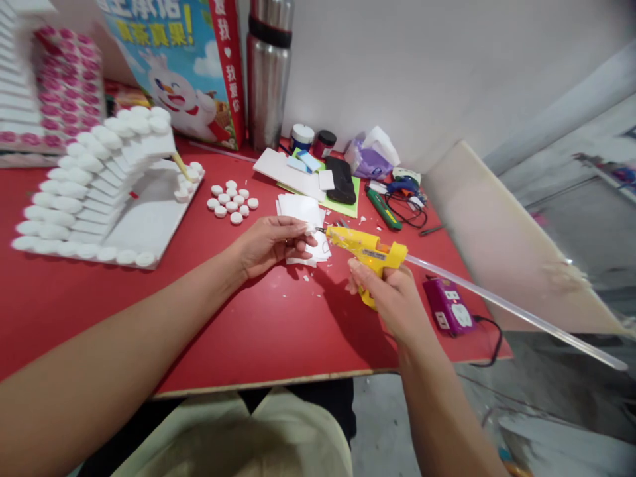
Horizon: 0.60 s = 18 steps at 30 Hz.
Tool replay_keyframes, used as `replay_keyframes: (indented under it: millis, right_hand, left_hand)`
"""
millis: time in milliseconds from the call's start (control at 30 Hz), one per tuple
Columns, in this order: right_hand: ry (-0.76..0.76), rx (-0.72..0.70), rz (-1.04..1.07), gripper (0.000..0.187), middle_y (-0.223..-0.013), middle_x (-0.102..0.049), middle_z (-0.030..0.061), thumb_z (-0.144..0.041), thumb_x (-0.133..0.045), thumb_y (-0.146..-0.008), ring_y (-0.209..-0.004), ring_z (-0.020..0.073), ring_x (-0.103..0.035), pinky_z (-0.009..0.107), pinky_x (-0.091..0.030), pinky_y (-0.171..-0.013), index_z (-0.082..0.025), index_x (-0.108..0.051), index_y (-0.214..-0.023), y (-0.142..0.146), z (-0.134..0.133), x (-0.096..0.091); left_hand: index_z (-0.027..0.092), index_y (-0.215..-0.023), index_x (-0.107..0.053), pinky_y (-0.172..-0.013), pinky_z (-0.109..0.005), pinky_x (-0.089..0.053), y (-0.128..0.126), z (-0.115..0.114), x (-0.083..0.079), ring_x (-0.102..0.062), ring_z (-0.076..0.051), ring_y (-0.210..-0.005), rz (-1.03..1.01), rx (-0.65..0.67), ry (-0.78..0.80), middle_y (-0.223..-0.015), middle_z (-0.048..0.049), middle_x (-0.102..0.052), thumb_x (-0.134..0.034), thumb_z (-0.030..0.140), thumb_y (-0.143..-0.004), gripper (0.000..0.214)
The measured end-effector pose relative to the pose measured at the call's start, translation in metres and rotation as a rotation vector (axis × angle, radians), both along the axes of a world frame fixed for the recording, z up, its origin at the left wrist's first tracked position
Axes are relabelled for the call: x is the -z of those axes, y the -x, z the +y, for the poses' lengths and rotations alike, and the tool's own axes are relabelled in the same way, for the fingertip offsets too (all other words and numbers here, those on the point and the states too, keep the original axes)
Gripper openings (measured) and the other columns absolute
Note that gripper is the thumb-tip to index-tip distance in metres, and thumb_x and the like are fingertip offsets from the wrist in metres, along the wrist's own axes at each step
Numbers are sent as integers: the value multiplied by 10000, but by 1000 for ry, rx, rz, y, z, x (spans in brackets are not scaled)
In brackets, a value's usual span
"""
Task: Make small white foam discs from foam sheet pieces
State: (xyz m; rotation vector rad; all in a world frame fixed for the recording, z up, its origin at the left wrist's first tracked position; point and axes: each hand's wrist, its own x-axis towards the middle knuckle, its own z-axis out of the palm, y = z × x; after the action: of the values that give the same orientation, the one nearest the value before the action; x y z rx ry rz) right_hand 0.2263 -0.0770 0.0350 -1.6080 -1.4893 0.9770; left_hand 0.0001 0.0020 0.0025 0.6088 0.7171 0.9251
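Observation:
My right hand [380,291] is wrapped round the handle of a yellow hot glue gun [355,244]. A long clear glue stick [497,301] sticks out of the gun's back end, towards the lower right. My left hand [278,245] is closed in a pinch on a small white piece [311,229], partly hidden by the fingers. The gun's nozzle points left and is at this piece; whether they touch I cannot tell. Beneath my left fingers lie several white sheets [301,211]. To the left stands a white curved staircase model [134,218] edged with white round pieces.
Several white round pieces [231,202] lie loose on the red table [238,331]. At the back are a steel thermos [268,86], a printed box [183,79], jars and a purple tissue pack [370,159]. A green tool [382,207] and a purple power box [448,308] are on the right.

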Motion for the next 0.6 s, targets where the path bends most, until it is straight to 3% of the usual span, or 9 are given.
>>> replay_keyframes:
  millis: [200, 367, 600]
  right_hand:
    - [-21, -12, 16, 505, -667, -643, 37, -578, -716, -925, -649, 164, -598, 299, -461, -640, -194, -634, -608, -5, 1, 5]
    - [-45, 61, 31, 454, -690, -680, 52, -537, -740, -915, -706, 183, -637, 304, -490, -690, -188, -671, -633, -11, 3, -2]
    - [-42, 45, 164, 356, -712, -691, 53, -500, -777, -880, -692, 190, -641, 318, -509, -677, -182, -722, -731, -18, 1, -10]
  left_hand:
    - [36, -785, -733, -628, -234, -658, 2, 1, -3, -663, -111, -563, -69, -13, 131, -741, -136, -747, -572, 3, -939, 225]
    - [17, -856, -754, -633, -198, -650, 5, 4, -5, -657, -96, -558, -94, -4, 255, -766, -138, -744, -543, 23, -964, 237]
    - [35, -801, -750, -635, -214, -660, 3, 4, -3, -658, -101, -562, -87, 16, 217, -783, -147, -759, -581, 34, -952, 227]
